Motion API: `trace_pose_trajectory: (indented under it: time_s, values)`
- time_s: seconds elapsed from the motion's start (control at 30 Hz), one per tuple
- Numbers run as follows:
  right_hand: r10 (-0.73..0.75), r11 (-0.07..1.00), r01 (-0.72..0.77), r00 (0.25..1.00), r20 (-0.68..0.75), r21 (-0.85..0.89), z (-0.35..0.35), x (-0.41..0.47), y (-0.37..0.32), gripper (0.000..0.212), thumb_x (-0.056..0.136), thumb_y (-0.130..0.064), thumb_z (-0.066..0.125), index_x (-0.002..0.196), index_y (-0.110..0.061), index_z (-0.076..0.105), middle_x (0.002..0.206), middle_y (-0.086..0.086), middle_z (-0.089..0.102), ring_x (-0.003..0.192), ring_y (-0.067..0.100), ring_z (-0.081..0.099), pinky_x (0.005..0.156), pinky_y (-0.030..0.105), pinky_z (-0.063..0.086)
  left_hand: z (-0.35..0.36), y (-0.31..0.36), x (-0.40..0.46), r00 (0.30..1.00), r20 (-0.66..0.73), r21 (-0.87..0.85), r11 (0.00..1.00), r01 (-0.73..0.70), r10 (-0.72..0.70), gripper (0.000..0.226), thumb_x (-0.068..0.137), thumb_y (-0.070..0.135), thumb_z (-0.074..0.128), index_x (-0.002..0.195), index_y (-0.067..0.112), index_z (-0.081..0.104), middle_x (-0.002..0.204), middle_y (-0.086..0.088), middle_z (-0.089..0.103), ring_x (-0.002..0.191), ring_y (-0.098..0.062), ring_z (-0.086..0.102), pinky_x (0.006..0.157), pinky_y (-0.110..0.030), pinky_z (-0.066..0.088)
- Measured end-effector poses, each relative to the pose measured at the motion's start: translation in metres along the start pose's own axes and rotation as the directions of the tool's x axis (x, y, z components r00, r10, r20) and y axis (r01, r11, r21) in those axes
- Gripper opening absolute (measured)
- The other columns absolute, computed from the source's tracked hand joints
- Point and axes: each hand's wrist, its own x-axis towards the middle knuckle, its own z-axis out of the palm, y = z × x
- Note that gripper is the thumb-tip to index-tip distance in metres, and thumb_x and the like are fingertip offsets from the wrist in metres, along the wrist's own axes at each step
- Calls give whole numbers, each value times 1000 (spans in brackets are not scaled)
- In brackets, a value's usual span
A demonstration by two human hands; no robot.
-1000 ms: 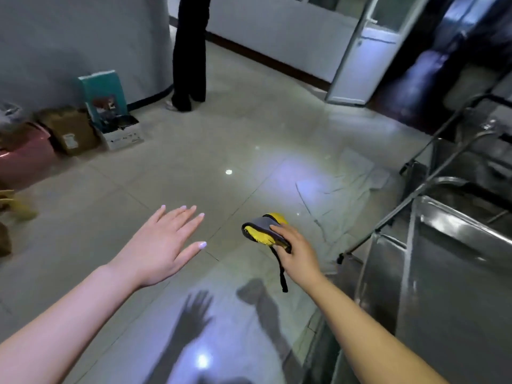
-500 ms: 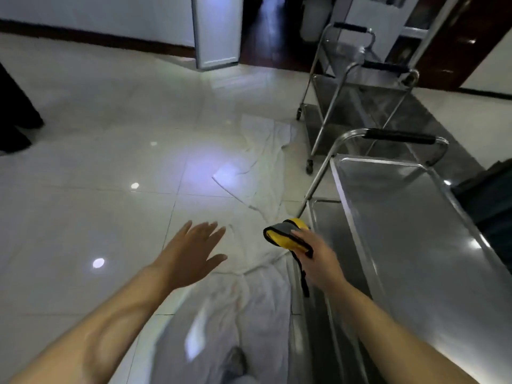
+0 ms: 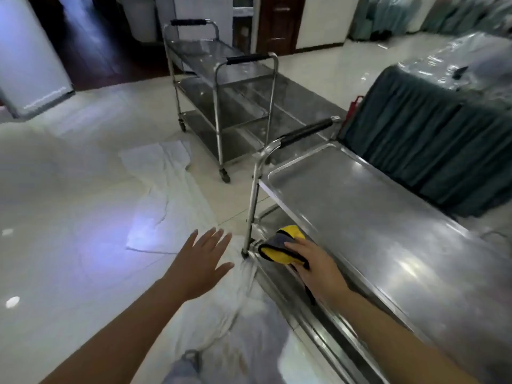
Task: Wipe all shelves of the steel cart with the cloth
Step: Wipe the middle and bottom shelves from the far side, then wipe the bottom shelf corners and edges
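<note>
A steel cart point(image 3: 374, 228) with a black-padded handle stands at the right, its flat top shelf bare and shiny. My right hand point(image 3: 318, 270) grips a folded yellow and grey cloth point(image 3: 282, 246) beside the cart's near left post, at the edge of a lower shelf and below the top shelf's rim. My left hand point(image 3: 201, 263) hovers over the floor to the left of the cart, fingers spread, holding nothing. The cart's lower shelves are mostly hidden under the top one.
A second steel cart point(image 3: 221, 92) with three shelves stands further back. A white sheet point(image 3: 171, 200) lies crumpled on the tiled floor beside both carts. A table with a dark green skirt point(image 3: 421, 139) flanks the cart's right side. A white door point(image 3: 25, 59) is far left.
The view has swung right, bringing the cart's whole top shelf into sight. My right hand has carried the cloth to the cart's left edge by the post. My left hand stays spread.
</note>
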Motion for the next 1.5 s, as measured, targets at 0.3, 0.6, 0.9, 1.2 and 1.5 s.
trace_pose_trajectory:
  time_s: [0.3,0.6,0.9,1.2,1.5]
  values:
    - [246,931,-278,957,-156,-236,25,-3,-40,46,80,-7,74,124,-17,65,134,8,58,115,33,60,93,45,50,-1,-41,99,904,85,-40,908,-416,418,64,99,54,18,153,24,4,161,1,8,148,-16,5,119,-40,0]
    - [411,878,-443,892,-187,-180,63,-19,4,42,84,-11,70,124,-20,64,134,2,58,108,33,61,85,46,52,37,-25,141,830,187,-63,850,-523,525,67,96,58,12,153,24,6,161,2,9,148,-13,4,119,-37,-1]
    - [566,806,-572,820,-86,-149,138,-17,67,41,84,-12,71,123,-22,65,132,4,59,104,32,63,85,43,54,115,-33,191,828,309,-128,883,-452,469,66,97,58,20,153,23,15,160,0,16,147,-15,12,118,-36,3]
    - [704,682,-699,707,-66,-215,238,-14,165,43,95,-24,57,137,-30,52,146,-3,45,122,25,52,99,40,46,250,-39,266,766,360,-114,841,-529,532,66,97,57,23,152,21,17,159,-2,19,146,-17,16,120,-40,8]
    - [725,645,-740,672,-152,-193,389,-5,351,42,95,-21,54,136,-26,52,145,-2,46,114,29,55,92,41,49,473,-24,363,808,292,-39,850,-525,512,64,97,55,27,148,17,24,156,-7,28,144,-23,23,117,-46,20]
